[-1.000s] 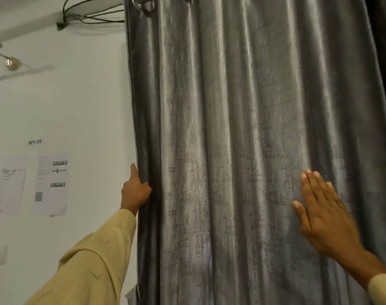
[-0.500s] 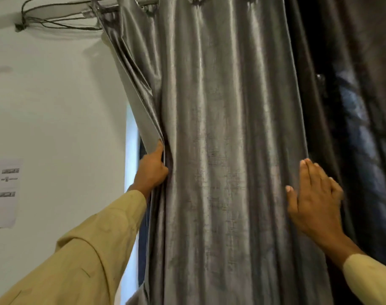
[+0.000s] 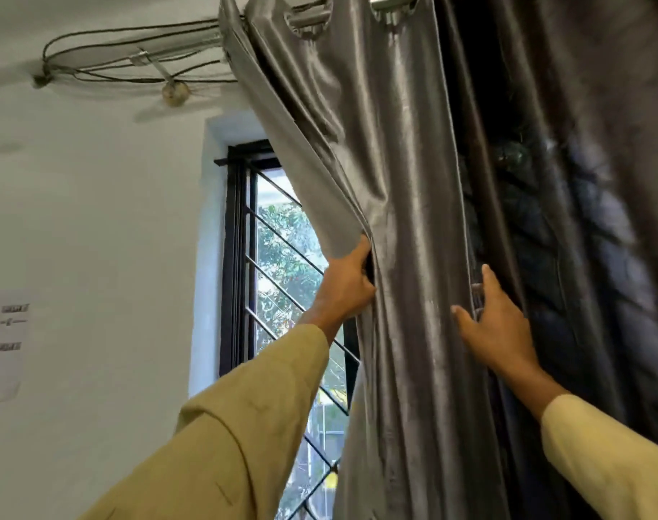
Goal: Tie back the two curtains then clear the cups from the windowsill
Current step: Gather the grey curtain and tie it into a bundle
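Note:
A shiny grey curtain (image 3: pixel 406 204) hangs from a metal rod (image 3: pixel 391 1) and is bunched into a narrow column. My left hand (image 3: pixel 348 287) grips its left edge, fingers tucked behind the fabric. My right hand (image 3: pixel 494 324) wraps the curtain's right edge, thumb in front and fingers behind the hem. A second, darker curtain (image 3: pixel 590 219) hangs to the right. No cups or windowsill show.
A window (image 3: pixel 278 264) with a black frame and diagonal bars is uncovered on the left, green leaves behind it. A bundle of cables (image 3: pixel 132 58) runs along the white wall near the ceiling. Paper notices (image 3: pixel 5 343) hang at far left.
The grey curtain has been pushed rightward and gathered between both hands, baring the window. My right hand went from flat on the fabric to hooked around its right edge.

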